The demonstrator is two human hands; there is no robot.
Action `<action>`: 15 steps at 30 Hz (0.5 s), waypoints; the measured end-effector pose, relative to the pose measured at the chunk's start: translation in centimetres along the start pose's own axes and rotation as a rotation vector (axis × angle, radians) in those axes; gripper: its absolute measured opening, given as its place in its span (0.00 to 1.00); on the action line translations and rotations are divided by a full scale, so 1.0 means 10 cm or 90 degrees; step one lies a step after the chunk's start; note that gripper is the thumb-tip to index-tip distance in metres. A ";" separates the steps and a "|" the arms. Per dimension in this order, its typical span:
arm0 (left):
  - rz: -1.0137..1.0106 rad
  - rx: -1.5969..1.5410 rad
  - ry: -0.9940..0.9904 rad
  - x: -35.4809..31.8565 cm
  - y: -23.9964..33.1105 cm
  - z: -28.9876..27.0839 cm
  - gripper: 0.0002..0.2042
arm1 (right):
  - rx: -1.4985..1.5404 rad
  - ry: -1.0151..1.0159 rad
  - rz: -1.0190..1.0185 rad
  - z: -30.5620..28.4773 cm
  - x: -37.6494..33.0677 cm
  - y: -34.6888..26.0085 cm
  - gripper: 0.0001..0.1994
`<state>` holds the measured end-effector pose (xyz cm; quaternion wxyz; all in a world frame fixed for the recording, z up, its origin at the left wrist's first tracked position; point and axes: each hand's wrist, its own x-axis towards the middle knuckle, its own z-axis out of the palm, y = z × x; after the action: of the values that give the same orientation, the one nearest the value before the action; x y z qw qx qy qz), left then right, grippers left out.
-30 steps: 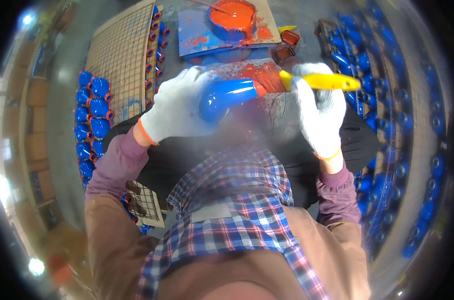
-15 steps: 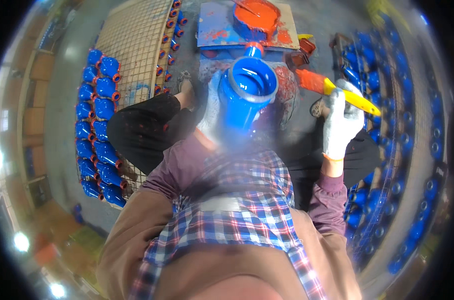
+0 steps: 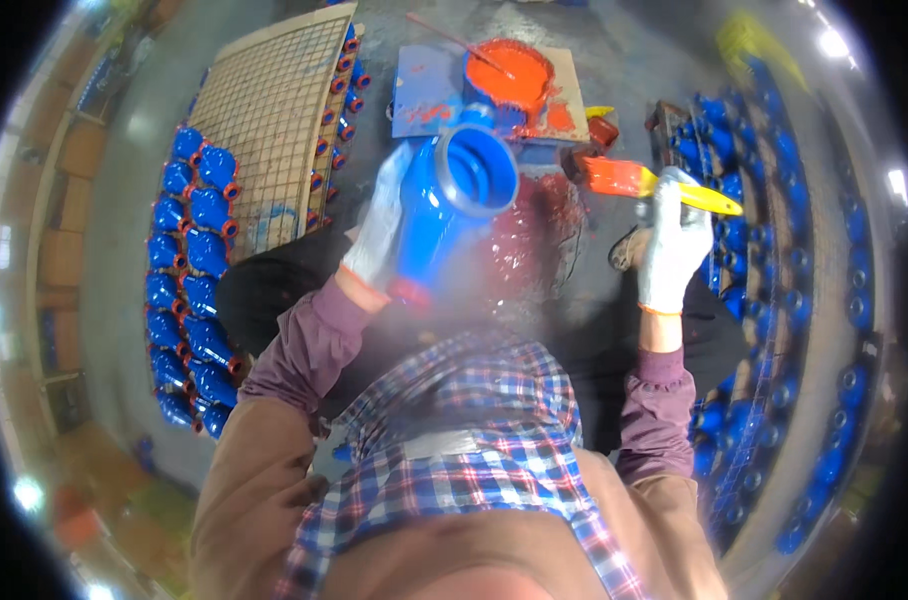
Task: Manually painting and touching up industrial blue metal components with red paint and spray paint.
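Note:
My left hand (image 3: pixel 379 230), in a white glove, grips a glossy blue pipe fitting (image 3: pixel 432 232) from its left side. The fitting's wide round mouth faces up and to the right. A short blue neck points away from me, and a red end shows low, close to my lap. In my right hand (image 3: pixel 674 245), gloved too, is a paintbrush (image 3: pixel 712 198) with a yellow handle. Its bristles are covered in orange-red paint and point left, apart from the fitting. Beyond the fitting stands a tub of orange-red paint (image 3: pixel 546 85), a thin stick leaning in it.
The tub rests on a paint-stained board (image 3: pixel 420 95). Left of me, blue fittings with red ends (image 3: pixel 210 210) stand in rows beside a wire mesh rack (image 3: pixel 264 110). More blue fittings (image 3: pixel 774 390) fill the right side. A red-smeared surface (image 3: pixel 534 240) lies between my legs.
My left hand has shifted left and turned the fitting, so a blue neck replaces the red end on the far side. The brush has moved slightly left and levelled out.

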<state>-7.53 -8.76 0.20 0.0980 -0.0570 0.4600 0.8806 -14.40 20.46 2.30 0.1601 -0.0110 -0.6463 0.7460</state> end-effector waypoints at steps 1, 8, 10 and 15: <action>-0.004 -0.003 0.001 0.02 -0.05 -0.07 0.41 | -0.079 -0.032 -0.012 0.04 0.09 0.04 0.13; -0.026 0.172 0.087 -0.02 -0.22 -0.36 0.46 | -0.177 -0.069 -0.031 0.82 1.08 0.75 0.18; -0.139 -0.199 0.132 -0.03 -0.22 -0.34 0.48 | -0.359 -0.058 -0.114 1.05 1.30 0.99 0.21; -0.210 -0.494 0.148 -0.05 -0.18 -0.37 0.50 | -0.543 -0.178 -0.263 1.27 1.45 1.34 0.23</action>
<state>-6.62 -10.83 -3.25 0.1562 -0.2612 0.0875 0.9485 -33.99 10.41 -5.85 0.1980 0.1530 -0.8979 0.3620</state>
